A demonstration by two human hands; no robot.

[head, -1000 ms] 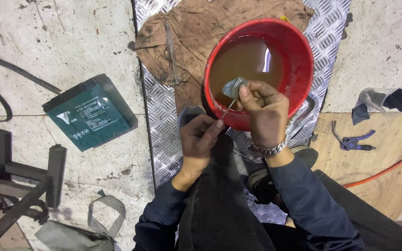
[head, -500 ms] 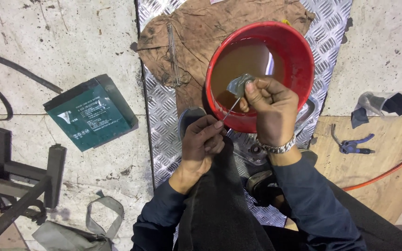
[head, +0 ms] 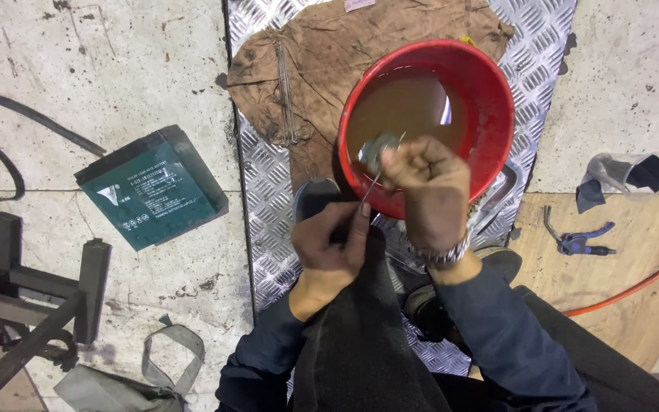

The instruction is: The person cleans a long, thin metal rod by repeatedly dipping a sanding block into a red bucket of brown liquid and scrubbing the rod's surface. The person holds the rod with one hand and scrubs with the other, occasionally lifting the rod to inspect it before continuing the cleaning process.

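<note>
A concrete floor (head: pixel 101 69) fills the left side of the view, and a strip of ribbed metal plate (head: pixel 265 198) runs down the middle under the person's knees. On the plate lies a stained brown cloth (head: pixel 329 69), and partly over it stands a red bucket (head: pixel 497 114) holding murky brown water. A dark green box-shaped battery (head: pixel 150 191) sits on the concrete, well apart to the left, with open floor between it and the plate's edge. A dark metal frame (head: pixel 32 297) lies at the lower left. To the right, on a wooden board, blue-handled pliers (head: pixel 581 240) rest clear of the bucket.

Both forearms, in dark blue sleeves, reach forward over the lap. The right hand (head: pixel 429 191), a metal watch at its wrist, is curled shut at the bucket's near rim, its fingers closed on a small grey pad (head: pixel 377 149) held over the water. The left hand (head: pixel 333 240) sits lower, just beside the right one, thumb and forefinger pinching the lower end of a thin wire (head: pixel 379 172) that slants up to the pad.
</note>
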